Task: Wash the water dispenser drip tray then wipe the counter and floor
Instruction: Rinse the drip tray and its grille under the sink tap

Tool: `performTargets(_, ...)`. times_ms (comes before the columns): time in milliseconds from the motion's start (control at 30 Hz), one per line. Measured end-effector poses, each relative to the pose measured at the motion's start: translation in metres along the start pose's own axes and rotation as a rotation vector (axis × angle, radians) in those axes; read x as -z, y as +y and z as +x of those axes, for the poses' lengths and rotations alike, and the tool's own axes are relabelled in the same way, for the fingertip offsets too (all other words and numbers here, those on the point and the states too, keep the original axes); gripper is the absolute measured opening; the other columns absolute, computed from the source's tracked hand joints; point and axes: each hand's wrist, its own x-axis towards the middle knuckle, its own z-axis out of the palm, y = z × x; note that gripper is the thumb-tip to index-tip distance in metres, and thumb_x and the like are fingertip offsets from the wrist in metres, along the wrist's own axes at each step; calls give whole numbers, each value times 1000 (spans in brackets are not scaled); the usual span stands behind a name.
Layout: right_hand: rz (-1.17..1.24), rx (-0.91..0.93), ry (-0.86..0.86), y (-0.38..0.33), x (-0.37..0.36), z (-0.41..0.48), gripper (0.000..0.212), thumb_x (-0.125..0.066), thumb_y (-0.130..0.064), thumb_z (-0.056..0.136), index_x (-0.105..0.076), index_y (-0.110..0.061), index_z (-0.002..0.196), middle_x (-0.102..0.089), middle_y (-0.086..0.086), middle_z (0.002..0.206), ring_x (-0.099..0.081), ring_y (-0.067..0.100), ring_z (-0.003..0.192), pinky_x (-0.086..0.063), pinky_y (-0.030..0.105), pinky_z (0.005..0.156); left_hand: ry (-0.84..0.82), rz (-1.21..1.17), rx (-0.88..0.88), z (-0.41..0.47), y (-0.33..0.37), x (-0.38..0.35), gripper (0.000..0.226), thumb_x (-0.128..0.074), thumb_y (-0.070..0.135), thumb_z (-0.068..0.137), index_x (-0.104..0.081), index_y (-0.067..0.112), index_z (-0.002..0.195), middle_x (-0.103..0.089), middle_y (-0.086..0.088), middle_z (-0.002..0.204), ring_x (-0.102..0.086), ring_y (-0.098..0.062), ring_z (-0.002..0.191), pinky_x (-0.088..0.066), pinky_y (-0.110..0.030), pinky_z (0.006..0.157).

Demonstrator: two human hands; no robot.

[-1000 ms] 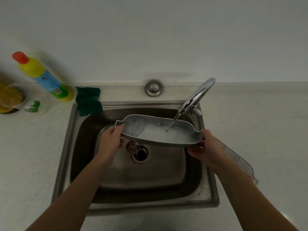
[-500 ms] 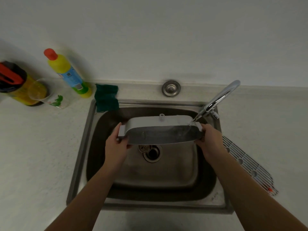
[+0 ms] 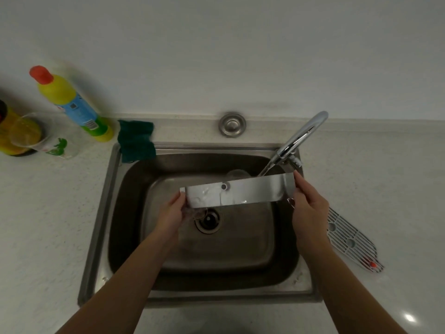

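The pale counter has a steel sink, and over its drain the left hand and right hand each grip 1 end of the tipped drip tray, water spilling out.

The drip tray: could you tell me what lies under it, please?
The sink, its drain showing below the drip tray. The sink floor behind it is covered, as is where the water lands.
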Motion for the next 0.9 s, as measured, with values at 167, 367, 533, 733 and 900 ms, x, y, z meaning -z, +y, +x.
performTargets(167,138,-203,31,12,0,2,49,-46,-13,104,-74,-53,102,-73,-28,103,-64,5,111,-50,41,103,18,119,-277,-10,20,3,32,-52,26,107,-65,38,134,-71,7,124,-67,-14,115,-57,-40,98)
performTargets(367,226,-331,40,10,-12,16,23,-49,-26,104,-64,-26,122,-65,1,120,-61,21,116,-52,49,104,49,355,-579,-28,36,6,51,-57,22,104,-46,44,149,-50,13,135,-53,1,124,-48,-19,94)
performTargets(533,123,-139,64,-15,-20,22,16,-51,-28,105,-60,-23,117,-63,-3,112,-62,14,103,-55,37,89,29,203,-497,-28,18,13,48,-54,24,106,-48,45,148,-58,23,134,-57,6,123,-50,-27,100)
performTargets(733,2,171,14,-46,-25,2,12,-59,-23,103,-63,-26,114,-70,-9,102,-69,5,93,-59,25,79,28,5,-130,-16,-14,18,31,-46,27,108,-65,35,132,-70,5,129,-65,-15,119,-54,-38,96)
performTargets(900,93,192,-132,-32,-27,-16,38,-54,-23,96,-58,-22,134,-66,-13,120,-64,5,111,-54,26,93,34,-267,68,-7,-15,17,34,-52,44,105,-71,21,121,-78,-9,116,-73,-23,102,-56,-36,79)
